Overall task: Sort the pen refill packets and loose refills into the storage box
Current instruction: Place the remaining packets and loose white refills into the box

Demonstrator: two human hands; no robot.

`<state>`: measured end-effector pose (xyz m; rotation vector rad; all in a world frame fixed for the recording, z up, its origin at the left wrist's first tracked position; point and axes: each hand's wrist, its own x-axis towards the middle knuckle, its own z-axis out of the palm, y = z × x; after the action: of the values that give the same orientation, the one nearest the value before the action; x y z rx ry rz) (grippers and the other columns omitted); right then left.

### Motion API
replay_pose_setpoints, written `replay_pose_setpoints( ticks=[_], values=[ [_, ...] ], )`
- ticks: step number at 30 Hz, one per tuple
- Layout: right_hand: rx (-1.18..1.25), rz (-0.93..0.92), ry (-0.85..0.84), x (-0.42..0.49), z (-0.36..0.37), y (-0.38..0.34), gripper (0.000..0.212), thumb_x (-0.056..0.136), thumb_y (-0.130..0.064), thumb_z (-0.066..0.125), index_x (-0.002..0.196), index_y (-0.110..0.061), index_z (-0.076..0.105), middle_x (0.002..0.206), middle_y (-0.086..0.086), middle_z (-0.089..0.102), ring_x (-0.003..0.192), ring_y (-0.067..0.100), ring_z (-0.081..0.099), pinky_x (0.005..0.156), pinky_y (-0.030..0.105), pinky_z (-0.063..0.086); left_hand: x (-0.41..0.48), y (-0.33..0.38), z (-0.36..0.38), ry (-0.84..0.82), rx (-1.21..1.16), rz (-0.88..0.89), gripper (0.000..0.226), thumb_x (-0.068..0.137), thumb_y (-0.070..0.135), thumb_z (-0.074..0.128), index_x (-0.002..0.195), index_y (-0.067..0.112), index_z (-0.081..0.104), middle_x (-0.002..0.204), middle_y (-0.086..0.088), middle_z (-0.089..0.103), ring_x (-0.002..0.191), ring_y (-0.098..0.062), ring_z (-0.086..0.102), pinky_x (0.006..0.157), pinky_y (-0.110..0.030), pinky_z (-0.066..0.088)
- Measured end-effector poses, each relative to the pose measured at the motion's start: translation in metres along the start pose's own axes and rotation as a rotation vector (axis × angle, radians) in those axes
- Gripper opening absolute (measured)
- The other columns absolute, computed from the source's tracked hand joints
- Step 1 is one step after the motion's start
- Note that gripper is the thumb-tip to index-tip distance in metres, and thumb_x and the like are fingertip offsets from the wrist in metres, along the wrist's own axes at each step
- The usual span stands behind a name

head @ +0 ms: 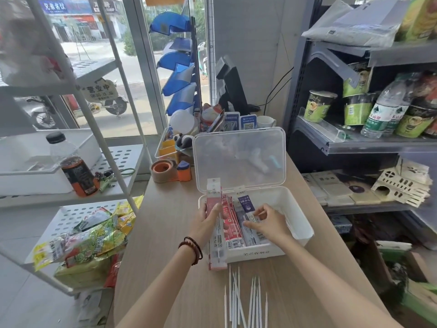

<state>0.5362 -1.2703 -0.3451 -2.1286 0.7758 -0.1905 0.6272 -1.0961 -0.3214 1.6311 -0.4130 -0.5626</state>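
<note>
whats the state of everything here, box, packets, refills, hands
storage box: open, lid upright
red packet: gripped by left hand, not yet in
blue packet: in box, pinched by right hand
loose refills: on table, outside box
bottle: capped, upright

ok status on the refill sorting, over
Left grip holds a red packet at the left edge of the storage box. Right grip pinches a blue-white packet inside it. Loose refills on the table, nothing blocking.
</note>
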Motion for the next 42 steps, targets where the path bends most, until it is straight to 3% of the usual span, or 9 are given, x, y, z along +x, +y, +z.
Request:
replay_pose_setpoints(
  ticks=[6, 12, 17, 21, 24, 30, 36, 40, 42],
  values=[
    [-0.067, -0.054, -0.052, 0.002, 0.001, 0.002, 0.029, 0.081, -0.024, 0.077, 0.108, -0.016, 0.070, 0.106, 0.000, 0.071, 0.087, 0.008, 0.061, 0.082, 0.019, 0.047, 0.006, -0.001, 0.000, -0.006, -0.028, -0.020, 0.026, 0.101, 0.033, 0.034, 0.120, 0.018, 0.043, 0.078, -0.002, 0.057, 0.053, -0.011, 0.055, 0.050, -0.028, 0.048],
    [-0.167, -0.063, -0.125, 0.002, 0.002, 0.003, 0.038, 0.081, -0.020, 0.077, 0.118, -0.019, 0.068, 0.116, 0.000, 0.069, 0.090, 0.008, 0.060, 0.082, 0.019, 0.042, 0.007, -0.002, 0.000, -0.048, -0.090, -0.094, 0.020, 0.100, 0.017, 0.024, 0.094, 0.008, 0.042, 0.071, -0.006, 0.048, 0.042, -0.008, 0.048, 0.038, -0.022, 0.042],
    [-0.184, -0.038, -0.116, 0.001, 0.003, 0.004, 0.037, 0.081, -0.026, 0.077, 0.116, -0.023, 0.068, 0.118, 0.000, 0.067, 0.090, 0.009, 0.061, 0.080, 0.022, 0.043, 0.010, -0.003, -0.003, -0.063, -0.228, -0.131, 0.013, 0.100, 0.017, 0.037, 0.100, 0.016, 0.050, 0.078, -0.003, 0.064, 0.059, -0.014, 0.064, 0.057, -0.032, 0.056],
    [-0.041, -0.118, -0.008, -0.007, -0.002, -0.006, 0.024, 0.088, -0.035, 0.068, 0.105, -0.018, 0.072, 0.097, -0.007, 0.070, 0.079, 0.000, 0.059, 0.072, 0.014, 0.047, 0.012, -0.003, -0.005, -0.085, -0.320, -0.187, 0.019, 0.096, 0.013, 0.048, 0.115, 0.018, 0.048, 0.093, -0.008, 0.068, 0.076, -0.022, 0.069, 0.069, -0.038, 0.059],
    [0.069, -0.155, -0.031, -0.017, -0.007, -0.017, 0.025, 0.089, -0.043, 0.063, 0.100, -0.021, 0.070, 0.085, -0.017, 0.065, 0.078, -0.004, 0.058, 0.068, 0.011, 0.044, 0.010, -0.003, -0.005, -0.072, -0.288, -0.187, 0.022, 0.093, 0.016, 0.054, 0.115, 0.014, 0.052, 0.094, -0.009, 0.070, 0.082, -0.024, 0.069, 0.080, -0.044, 0.057],
    [0.178, -0.152, -0.177, -0.030, -0.002, -0.038, 0.048, 0.077, -0.056, 0.071, 0.111, -0.023, 0.065, 0.097, -0.010, 0.070, 0.087, 0.003, 0.066, 0.072, 0.016, 0.049, 0.007, -0.002, -0.009, -0.081, -0.318, -0.156, 0.019, 0.092, 0.016, 0.056, 0.111, 0.013, 0.056, 0.095, -0.010, 0.070, 0.076, -0.021, 0.070, 0.068, -0.036, 0.060],
    [0.244, -0.102, -0.173, -0.025, 0.007, -0.053, 0.046, 0.074, -0.040, 0.081, 0.111, -0.019, 0.066, 0.101, -0.004, 0.071, 0.088, 0.004, 0.067, 0.066, 0.010, 0.049, 0.006, -0.001, -0.007, -0.082, -0.258, -0.134, 0.015, 0.095, 0.020, 0.052, 0.107, 0.018, 0.060, 0.094, -0.010, 0.071, 0.079, -0.025, 0.069, 0.079, -0.043, 0.057],
    [0.284, -0.056, -0.133, -0.020, 0.004, -0.049, 0.038, 0.077, -0.032, 0.081, 0.110, -0.018, 0.066, 0.102, -0.006, 0.070, 0.089, 0.003, 0.065, 0.063, 0.012, 0.046, 0.006, 0.001, -0.011, -0.121, -0.270, -0.217, 0.018, 0.093, 0.003, 0.049, 0.102, 0.012, 0.061, 0.090, -0.010, 0.070, 0.073, -0.020, 0.070, 0.062, -0.031, 0.059],
    [0.352, -0.010, -0.113, -0.017, 0.001, -0.046, 0.032, 0.080, -0.025, 0.078, 0.108, -0.018, 0.064, 0.100, -0.005, 0.069, 0.087, 0.005, 0.065, 0.060, 0.015, 0.048, 0.006, -0.001, -0.012, -0.135, -0.260, -0.229, 0.019, 0.092, 0.001, 0.049, 0.105, 0.010, 0.060, 0.094, -0.010, 0.070, 0.077, -0.020, 0.070, 0.064, -0.031, 0.059]
  ],
)
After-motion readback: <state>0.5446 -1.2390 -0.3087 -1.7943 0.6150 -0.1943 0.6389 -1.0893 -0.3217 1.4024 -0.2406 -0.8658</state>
